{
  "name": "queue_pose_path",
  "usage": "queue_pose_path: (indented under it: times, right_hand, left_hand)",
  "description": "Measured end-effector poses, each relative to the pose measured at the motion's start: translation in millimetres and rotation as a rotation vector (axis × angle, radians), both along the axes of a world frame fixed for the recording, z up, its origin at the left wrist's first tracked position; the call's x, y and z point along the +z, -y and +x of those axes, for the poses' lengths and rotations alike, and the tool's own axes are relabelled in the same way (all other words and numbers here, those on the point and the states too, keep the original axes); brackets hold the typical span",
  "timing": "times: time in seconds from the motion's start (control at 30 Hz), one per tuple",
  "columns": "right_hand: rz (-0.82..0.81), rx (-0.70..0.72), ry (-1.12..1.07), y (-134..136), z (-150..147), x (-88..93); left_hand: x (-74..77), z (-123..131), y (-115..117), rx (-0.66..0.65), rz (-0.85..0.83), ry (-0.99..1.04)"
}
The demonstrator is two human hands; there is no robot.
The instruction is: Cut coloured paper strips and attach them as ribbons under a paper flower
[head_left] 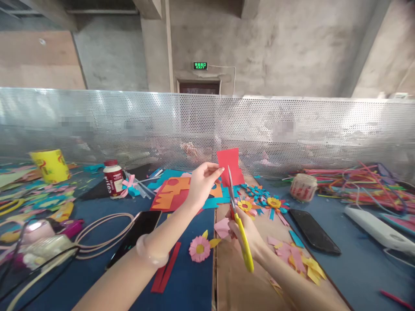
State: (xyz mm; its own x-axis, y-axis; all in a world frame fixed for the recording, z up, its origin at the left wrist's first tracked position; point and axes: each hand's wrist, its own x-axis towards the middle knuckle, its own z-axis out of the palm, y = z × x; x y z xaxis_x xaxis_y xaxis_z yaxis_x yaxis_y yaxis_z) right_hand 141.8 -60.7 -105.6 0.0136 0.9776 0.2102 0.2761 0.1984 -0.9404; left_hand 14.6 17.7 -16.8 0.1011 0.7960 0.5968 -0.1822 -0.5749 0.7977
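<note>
My left hand (201, 183) pinches the left edge of a small red paper piece (229, 166) and holds it up above the table. Yellow-handled scissors (240, 229) are gripped in my right hand (245, 235). Their blades point up and cut into the lower edge of the red paper. A pale bracelet (149, 252) sits on my left wrist. Below the hands lie a pink paper flower (200, 248) and a pink paper scrap (222, 227).
Coloured paper sheets (175, 192), paper flowers (259, 201) and offcuts (301, 259) lie around. Two dark phones (313, 231) (138, 233) lie flat, a glue bottle (113, 178), a yellow roll (50, 165) and a small jar (303, 187) stand. A perforated metal screen (207, 129) closes the far side.
</note>
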Motion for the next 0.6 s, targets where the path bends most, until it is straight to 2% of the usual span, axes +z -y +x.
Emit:
queue_pose_path:
  times: [0.4, 0.6]
  right_hand:
    - [0.009, 0.004, 0.014, -1.5, 0.6, -3.8]
    - [-0.003, -0.005, 0.006, 0.5, -1.2, -0.3]
  left_hand:
    - [0.5, 1.3, 1.6, 0.011, 0.011, -0.022]
    - [0.5, 0.9, 1.4, 0.012, 0.001, -0.029]
